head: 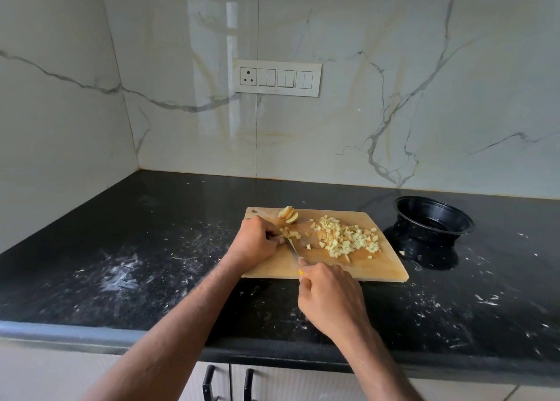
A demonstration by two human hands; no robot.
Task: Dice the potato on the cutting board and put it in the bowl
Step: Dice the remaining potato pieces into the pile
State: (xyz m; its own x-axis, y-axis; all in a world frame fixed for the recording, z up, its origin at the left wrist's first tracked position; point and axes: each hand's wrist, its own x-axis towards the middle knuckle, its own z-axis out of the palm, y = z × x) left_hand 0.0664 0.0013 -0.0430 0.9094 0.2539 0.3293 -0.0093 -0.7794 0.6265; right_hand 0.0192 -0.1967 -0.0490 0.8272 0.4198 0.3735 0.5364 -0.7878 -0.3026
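Forearms reach up from the bottom of the frame. A knife (292, 247) is gripped by the right hand (328, 294) at centre, fingers wrapped round its yellow handle, blade angled up-left onto the board (375, 272). A small cluster of potato strips (290, 234) is pinned under the curled fingers of the left hand (257, 239), with the blade against them. A stack of slices (289, 214) lies near the board's upper left corner; a heap of dice (347, 238) is spread on its right half. At centre right, the black bowl (433, 215) is seen on the counter (136, 264), apart from the board, with no potato visible inside.
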